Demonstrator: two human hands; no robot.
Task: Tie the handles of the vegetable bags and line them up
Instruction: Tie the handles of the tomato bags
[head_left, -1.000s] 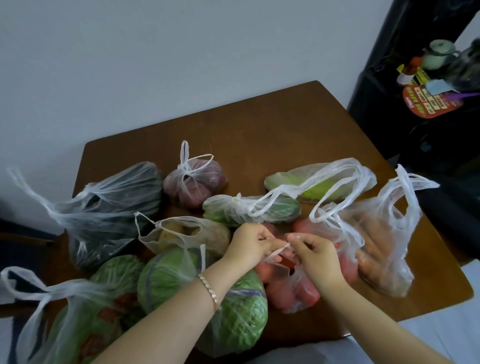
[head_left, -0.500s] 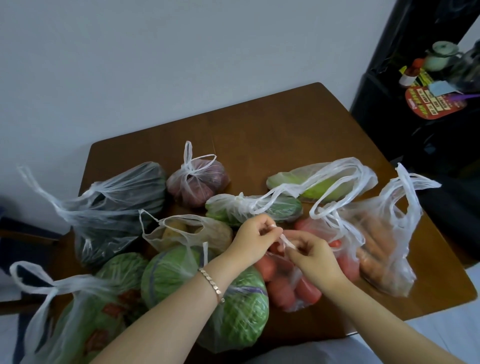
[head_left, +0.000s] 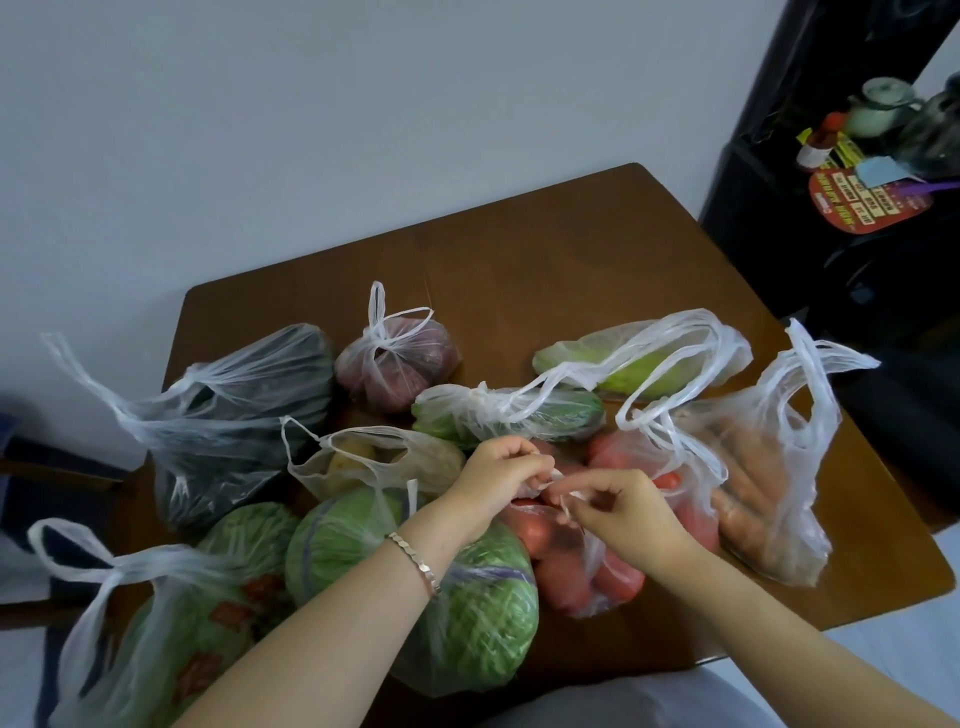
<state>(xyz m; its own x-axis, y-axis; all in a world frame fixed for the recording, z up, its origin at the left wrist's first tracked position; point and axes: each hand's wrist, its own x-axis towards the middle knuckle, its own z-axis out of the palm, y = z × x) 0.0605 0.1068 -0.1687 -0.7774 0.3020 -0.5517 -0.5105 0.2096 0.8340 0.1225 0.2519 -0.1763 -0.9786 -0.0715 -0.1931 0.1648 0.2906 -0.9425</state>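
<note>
Both the left hand (head_left: 496, 475) and right hand (head_left: 626, 512) pinch the tomato bag's (head_left: 587, 579) flimsy handles (head_left: 551, 480) (slippery, stretchy film, likely) near the desk's (head_left: 519, 260) front edge; best gripped low.

We see two arms, both bare from hand to picture edge. The left hand (head_left: 498, 478) joins a forearm that leaves the picture toward 7 o'clock. The right hand (head_left: 623, 512) joins a forearm that leaves toward 5 o'clock.

We note one worn item on the arms, a bracelet (head_left: 415, 564) around the left wrist, at 7 o'clock from the left hand. It is a narrow band of small flat metal links, pale and shiny, fitting close to the wrist.

At 6 o'clock, between the forearms, lies a smooth pale grey garment (head_left: 597, 701). We cannot tell its type.
</note>
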